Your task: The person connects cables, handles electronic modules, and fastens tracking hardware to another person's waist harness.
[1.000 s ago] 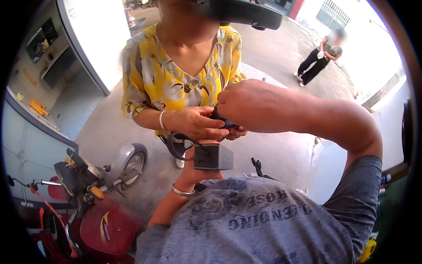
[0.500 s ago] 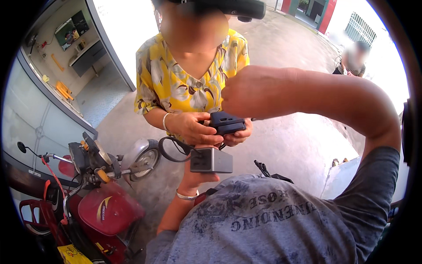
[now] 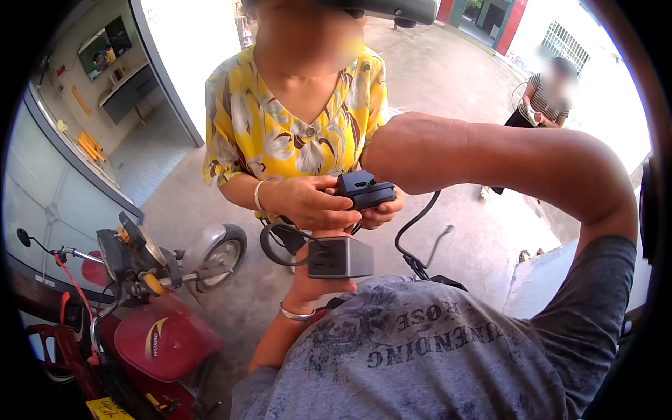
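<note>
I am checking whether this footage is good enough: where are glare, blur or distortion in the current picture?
Head view: glare whitens the wall at upper right; head view: the near person's face and far person's face are blurred, while the gray box looks sharp; head view: fisheye distortion, with dark, rounded corners.

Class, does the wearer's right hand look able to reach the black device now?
Probably yes: the right hand appears beside the black device, whose top looks uncovered, though another person's hands hold it.
</note>
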`<state>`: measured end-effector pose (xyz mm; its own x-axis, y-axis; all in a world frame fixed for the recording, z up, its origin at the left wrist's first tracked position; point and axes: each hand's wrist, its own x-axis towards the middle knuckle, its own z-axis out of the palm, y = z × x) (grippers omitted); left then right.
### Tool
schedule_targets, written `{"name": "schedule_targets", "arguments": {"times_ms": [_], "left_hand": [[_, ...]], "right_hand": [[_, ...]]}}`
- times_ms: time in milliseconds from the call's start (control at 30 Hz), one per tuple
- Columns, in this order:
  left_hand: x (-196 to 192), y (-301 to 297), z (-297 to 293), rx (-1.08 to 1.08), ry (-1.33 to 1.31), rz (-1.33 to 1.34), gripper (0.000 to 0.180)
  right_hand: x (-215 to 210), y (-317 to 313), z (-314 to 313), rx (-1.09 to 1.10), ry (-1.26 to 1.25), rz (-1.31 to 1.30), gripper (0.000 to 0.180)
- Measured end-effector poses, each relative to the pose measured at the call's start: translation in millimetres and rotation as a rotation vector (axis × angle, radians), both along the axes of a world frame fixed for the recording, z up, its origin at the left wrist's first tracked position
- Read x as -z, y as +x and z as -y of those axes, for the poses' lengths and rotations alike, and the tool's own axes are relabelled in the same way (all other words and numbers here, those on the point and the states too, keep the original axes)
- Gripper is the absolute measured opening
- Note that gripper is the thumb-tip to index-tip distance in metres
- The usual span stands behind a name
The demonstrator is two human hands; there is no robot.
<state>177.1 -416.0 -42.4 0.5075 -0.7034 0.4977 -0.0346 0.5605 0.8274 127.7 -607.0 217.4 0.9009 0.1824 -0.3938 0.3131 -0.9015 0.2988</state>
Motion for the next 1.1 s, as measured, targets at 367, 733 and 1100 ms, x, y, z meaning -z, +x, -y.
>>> {"name": "schedule_targets", "arguments": {"times_ms": [367, 733, 1100], "left_hand": [[-1.3, -3.6, 4.5, 0.009, -0.037, -0.037, 0.081], [-9.1, -7.9, 5.3, -0.052, -0.027, -0.023, 0.08], [-0.4, -3.3, 16.0, -0.145, 0.002, 0.129, 0.084]], "right_hand": [[-2.0, 10.7, -13.3, 0.082, 0.023, -0.01, 0.014], [12.1, 24.0, -9.4, 0.156, 0.03, -0.069, 0.014], [-6.9, 16.8, 15.2, 0.156, 0.219, 0.03, 0.023]]}}
